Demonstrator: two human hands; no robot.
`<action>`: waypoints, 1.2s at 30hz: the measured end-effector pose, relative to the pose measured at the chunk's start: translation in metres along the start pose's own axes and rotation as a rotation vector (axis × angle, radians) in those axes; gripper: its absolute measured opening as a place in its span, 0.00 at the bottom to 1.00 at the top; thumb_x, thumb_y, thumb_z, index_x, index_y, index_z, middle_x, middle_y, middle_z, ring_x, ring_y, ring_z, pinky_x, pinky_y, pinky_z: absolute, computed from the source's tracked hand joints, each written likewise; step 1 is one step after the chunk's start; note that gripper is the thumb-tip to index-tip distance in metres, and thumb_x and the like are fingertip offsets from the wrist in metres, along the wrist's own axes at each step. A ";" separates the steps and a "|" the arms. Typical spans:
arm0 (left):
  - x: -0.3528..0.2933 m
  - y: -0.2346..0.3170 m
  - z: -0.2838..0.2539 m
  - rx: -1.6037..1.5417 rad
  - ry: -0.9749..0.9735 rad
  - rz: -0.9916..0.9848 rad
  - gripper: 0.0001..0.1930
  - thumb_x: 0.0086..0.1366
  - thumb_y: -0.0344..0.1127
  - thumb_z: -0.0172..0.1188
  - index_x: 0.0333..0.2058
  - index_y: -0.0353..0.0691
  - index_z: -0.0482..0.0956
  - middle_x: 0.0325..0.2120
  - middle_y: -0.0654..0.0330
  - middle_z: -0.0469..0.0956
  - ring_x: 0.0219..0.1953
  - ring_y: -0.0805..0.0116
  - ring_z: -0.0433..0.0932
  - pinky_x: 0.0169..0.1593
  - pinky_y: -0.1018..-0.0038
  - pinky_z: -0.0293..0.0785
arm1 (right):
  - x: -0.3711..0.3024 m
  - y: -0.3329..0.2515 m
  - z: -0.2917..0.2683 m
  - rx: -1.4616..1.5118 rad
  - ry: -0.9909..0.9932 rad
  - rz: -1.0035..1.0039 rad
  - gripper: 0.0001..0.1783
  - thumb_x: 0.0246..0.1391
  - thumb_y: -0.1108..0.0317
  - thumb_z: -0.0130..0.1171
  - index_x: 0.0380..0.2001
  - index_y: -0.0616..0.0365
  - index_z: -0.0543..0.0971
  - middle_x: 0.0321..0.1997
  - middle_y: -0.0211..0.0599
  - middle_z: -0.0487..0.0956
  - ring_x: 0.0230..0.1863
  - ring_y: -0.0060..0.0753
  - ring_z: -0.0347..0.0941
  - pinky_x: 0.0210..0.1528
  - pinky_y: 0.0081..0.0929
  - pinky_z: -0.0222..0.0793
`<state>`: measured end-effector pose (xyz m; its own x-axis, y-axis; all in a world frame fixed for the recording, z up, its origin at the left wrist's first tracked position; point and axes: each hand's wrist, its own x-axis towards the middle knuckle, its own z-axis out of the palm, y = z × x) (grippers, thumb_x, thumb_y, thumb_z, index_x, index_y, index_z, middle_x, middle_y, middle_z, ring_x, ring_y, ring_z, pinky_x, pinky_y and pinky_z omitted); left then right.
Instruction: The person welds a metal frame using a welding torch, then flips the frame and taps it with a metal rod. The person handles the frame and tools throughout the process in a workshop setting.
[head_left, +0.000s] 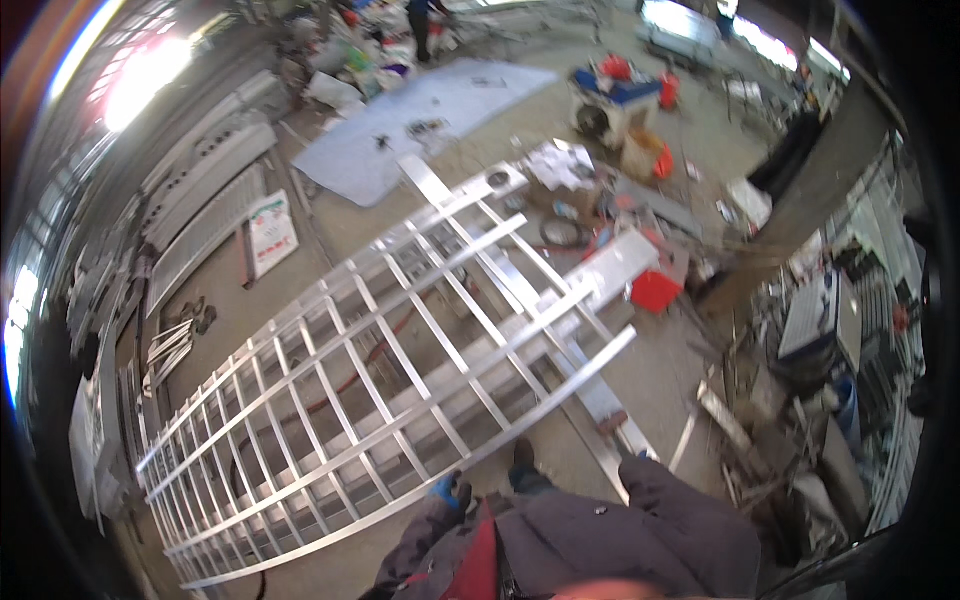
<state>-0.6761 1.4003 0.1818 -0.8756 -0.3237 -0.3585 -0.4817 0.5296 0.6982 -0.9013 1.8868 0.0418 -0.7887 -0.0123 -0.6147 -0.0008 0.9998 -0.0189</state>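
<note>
A large silver metal frame [400, 405] of long rails and crossbars lies across supports in front of me. My left hand [446, 489], in a blue glove, is at its near rail, with fingers curled against the metal. My right hand [640, 457], also blue-gloved, is mostly hidden by my dark sleeve. It is close to the end of a flat metal beam [597, 398] that runs beneath the frame, and its fingers cannot be made out. A small brown block [611, 423] rests on that beam.
At the far side, a pale sheet [420, 120] covers the floor. Panels [210, 190] lean on the left. A red object [656, 291] and loose scrap lie right of the frame. A metal pile [820, 440] stands far right. A person [420, 30] stands at the back.
</note>
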 end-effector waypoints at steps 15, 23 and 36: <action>-0.325 -0.253 0.108 -1.101 0.680 -0.080 0.40 0.47 0.21 0.43 0.65 0.36 0.69 0.51 0.46 0.81 0.45 0.57 0.83 0.52 0.62 0.79 | -0.179 -0.200 0.076 -0.463 -0.184 -0.890 0.23 0.66 0.47 0.48 0.48 0.50 0.83 0.55 0.51 0.80 0.57 0.50 0.77 0.56 0.46 0.71; -0.509 -0.261 0.089 -1.019 1.210 -0.264 0.20 0.71 0.33 0.55 0.59 0.35 0.75 0.54 0.54 0.80 0.56 0.66 0.77 0.61 0.68 0.72 | -0.269 -0.384 0.188 -0.839 -0.564 -1.035 0.23 0.65 0.47 0.49 0.47 0.50 0.84 0.54 0.51 0.81 0.56 0.50 0.78 0.55 0.46 0.71; -0.732 -0.345 0.087 -1.104 1.799 -0.855 0.18 0.72 0.42 0.61 0.51 0.34 0.82 0.43 0.56 0.85 0.43 0.71 0.82 0.50 0.73 0.78 | -0.473 -0.702 0.383 -1.351 -0.465 -1.523 0.23 0.64 0.46 0.51 0.46 0.50 0.84 0.53 0.51 0.81 0.53 0.50 0.80 0.53 0.46 0.72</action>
<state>0.1282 1.5224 0.1493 0.6816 -0.6368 -0.3604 0.1512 -0.3594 0.9209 -0.2927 1.1854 0.0439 0.4498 -0.4330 -0.7812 -0.8658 -0.4262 -0.2622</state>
